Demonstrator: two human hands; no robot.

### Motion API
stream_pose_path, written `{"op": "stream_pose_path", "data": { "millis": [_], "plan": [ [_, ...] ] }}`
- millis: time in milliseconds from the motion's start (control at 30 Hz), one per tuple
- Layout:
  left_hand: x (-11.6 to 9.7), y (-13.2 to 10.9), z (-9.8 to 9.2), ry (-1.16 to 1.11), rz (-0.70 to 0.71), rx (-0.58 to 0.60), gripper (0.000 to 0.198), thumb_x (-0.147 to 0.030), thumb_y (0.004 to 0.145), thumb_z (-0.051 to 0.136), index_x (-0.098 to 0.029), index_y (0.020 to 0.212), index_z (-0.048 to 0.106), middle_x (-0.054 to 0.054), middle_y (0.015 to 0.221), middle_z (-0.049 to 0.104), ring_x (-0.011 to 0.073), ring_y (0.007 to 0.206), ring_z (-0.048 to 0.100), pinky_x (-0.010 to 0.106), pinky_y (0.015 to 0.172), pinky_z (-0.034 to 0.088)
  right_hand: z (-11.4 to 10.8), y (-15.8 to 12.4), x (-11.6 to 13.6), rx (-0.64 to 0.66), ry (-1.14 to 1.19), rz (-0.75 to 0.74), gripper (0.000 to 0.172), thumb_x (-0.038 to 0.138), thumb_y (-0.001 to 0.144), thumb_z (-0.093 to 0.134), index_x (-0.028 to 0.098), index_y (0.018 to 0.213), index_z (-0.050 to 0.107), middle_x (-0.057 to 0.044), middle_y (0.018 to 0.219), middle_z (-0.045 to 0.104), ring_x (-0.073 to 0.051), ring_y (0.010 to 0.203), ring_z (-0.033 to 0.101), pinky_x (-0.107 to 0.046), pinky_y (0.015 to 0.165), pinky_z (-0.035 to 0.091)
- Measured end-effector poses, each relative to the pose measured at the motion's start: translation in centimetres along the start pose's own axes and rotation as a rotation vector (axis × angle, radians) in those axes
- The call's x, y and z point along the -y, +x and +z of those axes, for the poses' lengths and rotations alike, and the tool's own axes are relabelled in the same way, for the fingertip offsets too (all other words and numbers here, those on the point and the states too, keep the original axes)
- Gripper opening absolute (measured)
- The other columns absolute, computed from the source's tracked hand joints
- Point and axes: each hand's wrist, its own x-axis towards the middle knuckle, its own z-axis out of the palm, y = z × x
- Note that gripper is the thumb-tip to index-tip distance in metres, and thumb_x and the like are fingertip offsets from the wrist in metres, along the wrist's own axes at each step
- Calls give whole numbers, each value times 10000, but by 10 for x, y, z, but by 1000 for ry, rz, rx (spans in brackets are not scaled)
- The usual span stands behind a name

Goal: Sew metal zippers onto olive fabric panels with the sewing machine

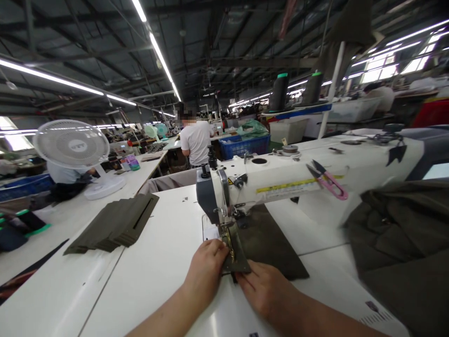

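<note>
A white industrial sewing machine [280, 175] stands before me, its needle area just beyond my hands. Beneath the presser foot lies a small dark olive fabric piece [241, 263], with a gold strip [230, 245] on it that resembles zipper teeth. My left hand [205, 264] is closed at the piece's left edge, fingertips bent close to the presser foot. At its near right corner, my right hand [263, 286] pinches the same piece, with some fingers tucked underneath. A larger olive panel [277, 241] lies flat on the table, behind and right of the small piece.
A stack of olive fabric pieces [112, 222] sits left on the white table [164, 234]. Pink-handled scissors [328, 180] rest against the machine arm. Dark fabric [400, 252] is heaped at right. A white fan [73, 145] and a person in white [196, 142] are farther off.
</note>
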Motion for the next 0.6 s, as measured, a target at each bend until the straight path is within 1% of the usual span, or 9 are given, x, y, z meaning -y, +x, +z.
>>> {"op": "stream_pose_path", "data": {
  "millis": [167, 233, 333, 500, 567, 600],
  "plan": [
    [11, 7, 5, -7, -47, 7, 220, -67, 758, 453, -166, 893, 596, 65, 819, 587, 189, 731, 571, 319, 652, 522, 7, 7, -12, 32, 9, 8, 245, 15, 794, 400, 73, 766, 636, -91, 697, 632, -204, 607, 547, -315, 529, 474],
    [15, 8, 8, -14, -43, -1, 220, -77, 764, 446, -162, 904, 592, 69, 831, 582, 189, 739, 576, 320, 661, 524, 8, 9, -16, 56, 27, 12, 228, 23, 803, 410, 75, 793, 632, -89, 727, 635, -202, 630, 550, -311, 549, 474],
    [19, 8, 11, -48, -40, -7, 235, -66, 757, 427, -154, 902, 589, 74, 837, 581, 193, 760, 589, 322, 679, 531, 9, 12, -20, 56, 39, 40, 200, 43, 821, 425, 85, 810, 621, -81, 751, 637, -195, 654, 553, -303, 574, 469],
    [15, 4, 8, -162, -74, 8, 268, -52, 742, 415, -153, 936, 570, 87, 915, 574, 199, 849, 590, 328, 757, 520, 3, 11, -18, 90, 189, 186, 159, 78, 844, 444, 131, 841, 594, -47, 824, 636, -163, 749, 569, -267, 694, 469],
    [11, 2, 5, -198, -98, 8, 270, -45, 734, 411, -156, 922, 571, 86, 928, 570, 198, 855, 584, 330, 766, 513, 0, 11, -16, 72, 195, 283, 115, 123, 826, 493, 141, 896, 583, -52, 852, 625, -177, 785, 564, -300, 737, 463],
    [10, 2, 4, -213, -111, 8, 269, -42, 725, 411, -156, 906, 574, 85, 922, 568, 199, 849, 582, 333, 764, 510, -1, 11, -16, 66, 171, 345, 127, 145, 807, 527, 141, 924, 576, -61, 868, 618, -194, 804, 557, -328, 749, 458]
  ]
}}
